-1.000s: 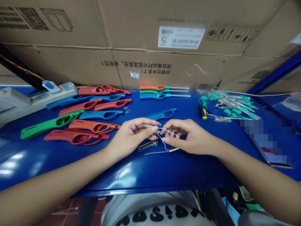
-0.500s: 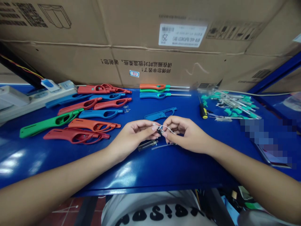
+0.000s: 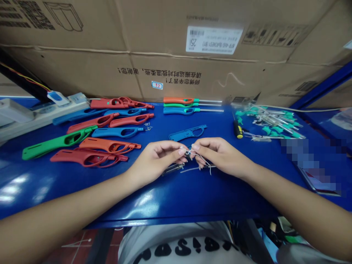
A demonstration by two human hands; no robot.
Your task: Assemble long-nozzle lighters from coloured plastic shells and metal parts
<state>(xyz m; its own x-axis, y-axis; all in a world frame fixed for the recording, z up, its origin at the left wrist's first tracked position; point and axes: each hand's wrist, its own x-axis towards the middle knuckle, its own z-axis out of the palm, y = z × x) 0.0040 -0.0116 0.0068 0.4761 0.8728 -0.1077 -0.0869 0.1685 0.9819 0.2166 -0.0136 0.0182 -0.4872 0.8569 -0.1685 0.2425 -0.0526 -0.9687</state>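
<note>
My left hand (image 3: 158,158) and my right hand (image 3: 217,156) meet fingertip to fingertip over the blue table (image 3: 165,198). Both pinch a thin white wire (image 3: 202,159) that loops between them and trails down toward the table. Under my left fingers lies a small clear tube with a metal end (image 3: 172,168). A thin metal rod (image 3: 192,169) lies just below my right fingers. A blue plastic lighter shell half (image 3: 188,132) rests just behind my hands.
Red, orange, blue and green lighter shells (image 3: 90,141) lie at the left. Three assembled long lighters (image 3: 189,105) sit at the back. A screwdriver (image 3: 237,129) and a pile of green-tipped parts (image 3: 271,123) lie at right. Cardboard boxes (image 3: 176,47) wall the back.
My hands stayed together at the wire; the right hand shifted slightly and the wire's loose end now hangs down below my right fingers.
</note>
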